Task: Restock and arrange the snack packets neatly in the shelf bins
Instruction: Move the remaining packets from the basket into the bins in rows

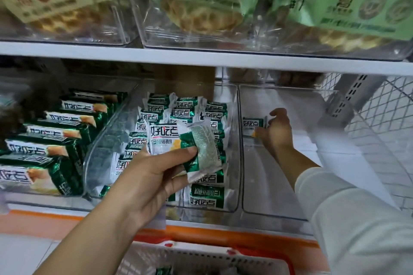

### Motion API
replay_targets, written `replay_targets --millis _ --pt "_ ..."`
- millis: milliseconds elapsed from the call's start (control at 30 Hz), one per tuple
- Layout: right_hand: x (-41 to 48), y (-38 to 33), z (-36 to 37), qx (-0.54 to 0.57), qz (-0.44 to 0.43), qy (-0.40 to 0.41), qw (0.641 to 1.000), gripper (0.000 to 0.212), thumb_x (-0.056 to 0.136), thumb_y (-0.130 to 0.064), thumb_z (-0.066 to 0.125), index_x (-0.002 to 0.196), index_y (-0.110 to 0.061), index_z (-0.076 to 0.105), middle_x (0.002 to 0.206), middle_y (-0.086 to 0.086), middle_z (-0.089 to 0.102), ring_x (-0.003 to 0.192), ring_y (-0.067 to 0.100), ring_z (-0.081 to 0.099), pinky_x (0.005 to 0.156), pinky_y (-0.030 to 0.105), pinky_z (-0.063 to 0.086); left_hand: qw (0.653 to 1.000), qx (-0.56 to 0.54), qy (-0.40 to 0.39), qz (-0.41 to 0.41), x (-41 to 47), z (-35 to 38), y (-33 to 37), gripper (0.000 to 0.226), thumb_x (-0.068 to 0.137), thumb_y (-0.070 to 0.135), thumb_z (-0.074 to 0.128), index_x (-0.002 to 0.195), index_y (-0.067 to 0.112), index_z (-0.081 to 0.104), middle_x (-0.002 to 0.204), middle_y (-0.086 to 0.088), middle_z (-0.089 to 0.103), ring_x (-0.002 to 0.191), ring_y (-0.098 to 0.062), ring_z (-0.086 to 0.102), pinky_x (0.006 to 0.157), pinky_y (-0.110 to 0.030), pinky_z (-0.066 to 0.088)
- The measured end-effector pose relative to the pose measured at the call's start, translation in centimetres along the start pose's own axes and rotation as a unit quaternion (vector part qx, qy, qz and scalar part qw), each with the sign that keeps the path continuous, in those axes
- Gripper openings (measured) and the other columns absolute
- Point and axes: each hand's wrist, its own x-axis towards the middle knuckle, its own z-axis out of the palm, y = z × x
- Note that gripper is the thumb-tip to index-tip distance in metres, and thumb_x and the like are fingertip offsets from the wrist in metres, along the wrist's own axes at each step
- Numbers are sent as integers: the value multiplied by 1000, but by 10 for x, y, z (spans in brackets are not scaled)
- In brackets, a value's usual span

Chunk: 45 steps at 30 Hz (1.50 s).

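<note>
Snack packets (178, 143) before crowded middle bin (105, 145)

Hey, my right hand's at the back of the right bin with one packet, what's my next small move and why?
Probably stand the packet upright against the back of the right bin and let go. The right hand pinches its edge, it is the only one visible in that bin, and the left hand holds more packets ready to follow.

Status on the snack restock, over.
Left hand grips held packets over the middle bin. Right hand holds single packet inside the right bin. Nothing blocking.
</note>
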Motion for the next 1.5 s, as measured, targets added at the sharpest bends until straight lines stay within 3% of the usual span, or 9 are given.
replay_targets --millis 233,433,633,833,933,1133,1300,1400,1500 --pt "-1 3 -5 -29 -13 -68 997 58 82 -16 75 133 -18 46 128 15 55 110 31 56 85 28 45 1000 22 4 -6 -2 0 -2 82 43 5 82 118 -18 56 106 -28 71 106 -40 67 63 -37 63" --pt "-75 -47 -64 56 -144 -24 988 33 90 -9 62 115 -30 59 119 0 58 106 15 59 82 22 46 999 36 -16 8 -11 4 -2 92 39 5 90 123 -13 57 116 -29 67 114 -41 61 101 -55 48" --pt "-198 -99 -94 -3 -356 -200 913 68 78 -13 68 131 -49 42 146 -25 22 138 -6 24 102 5 30 998 2 -56 -29 -36 11 -9 39 59 10 77 92 -10 73 102 -25 62 95 -35 56 55 -33 60" --pt "-235 -92 -86 97 -229 -141 958 57 80 -19 78 126 -40 52 133 -27 46 126 -6 44 103 21 43 995 49 -81 -24 -59 16 -18 27 68 27 73 73 1 71 62 -9 64 49 -17 62 47 -24 54" --pt "-235 -97 -95 202 -113 -147 962 34 86 -18 71 112 -37 61 107 -24 66 98 -8 62 78 13 51 997 58 -42 -8 -62 11 -18 68 71 29 77 126 -6 58 87 -18 69 68 -25 71 68 -38 62" --pt "-225 -107 -98 450 110 -234 855 25 93 -6 51 86 -15 73 90 15 74 82 21 72 63 26 56 995 84 -4 57 -60 2 -11 114 60 33 92 151 9 28 119 -20 68 86 -30 75 89 -45 57" --pt "-223 -104 -89 426 99 -296 849 21 89 -15 59 109 -16 67 103 11 73 99 23 69 86 39 55 988 128 -48 65 -63 8 -15 68 62 22 84 120 0 55 93 -12 77 83 -28 75 75 -41 62" --pt "-222 -103 -87 361 53 -284 887 51 67 -31 72 115 -17 63 105 3 74 100 18 70 90 39 54 989 126 -42 70 -59 7 -14 98 54 33 94 135 2 48 96 -14 76 89 -34 73 91 -59 51" --pt "-221 -105 -87 301 33 -260 917 50 64 -40 75 109 -22 64 104 -1 74 100 18 69 95 47 52 986 144 -44 74 -56 3 -14 88 52 34 95 123 0 56 99 -22 73 83 -33 68 85 -52 51"
